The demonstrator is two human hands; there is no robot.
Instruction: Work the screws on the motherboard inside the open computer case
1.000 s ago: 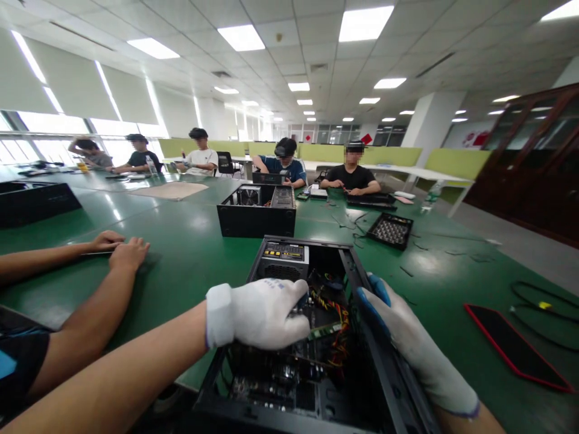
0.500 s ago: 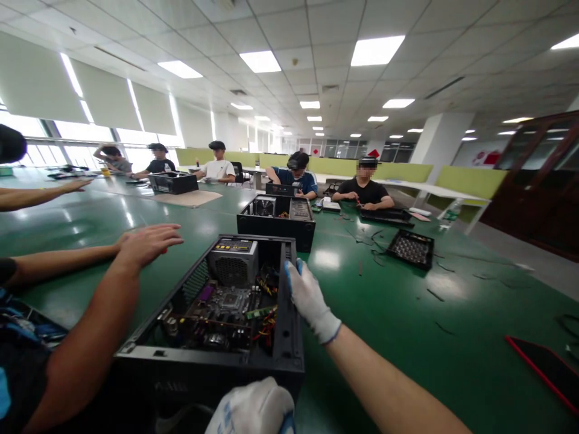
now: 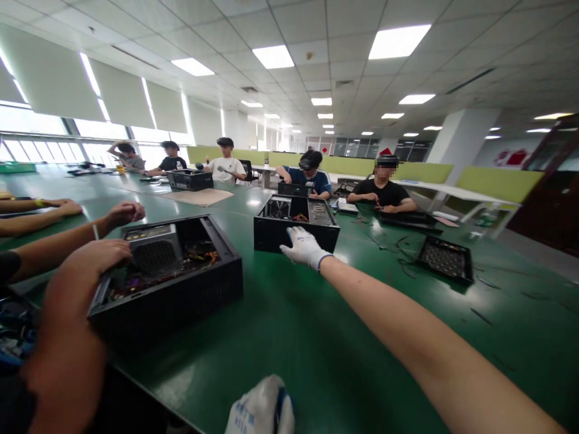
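My right hand point(image 3: 304, 247), in a white glove, is stretched far forward with its fingers spread and holds nothing. It hovers just before the front wall of an open black computer case point(image 3: 316, 236) in the middle of the green table point(image 3: 316, 337). My left hand point(image 3: 262, 413), also gloved, shows only its back at the bottom edge, with the fingers hidden. A second open case point(image 3: 181, 295) with a power supply and wiring inside lies to the left. A co-worker's bare hand point(image 3: 102, 253) rests on that case's left rim.
A black perforated tray point(image 3: 446, 259) and loose cable scraps lie at the right. Several people sit along the far side with another case point(image 3: 190, 179) and a cardboard sheet point(image 3: 199, 196). More bare arms of co-workers point(image 3: 54, 211) rest on the table at left.
The near case has slid left to the co-worker. My right hand has let go of its rim and reached forward to the farther case. My left hand has dropped to the bottom edge.
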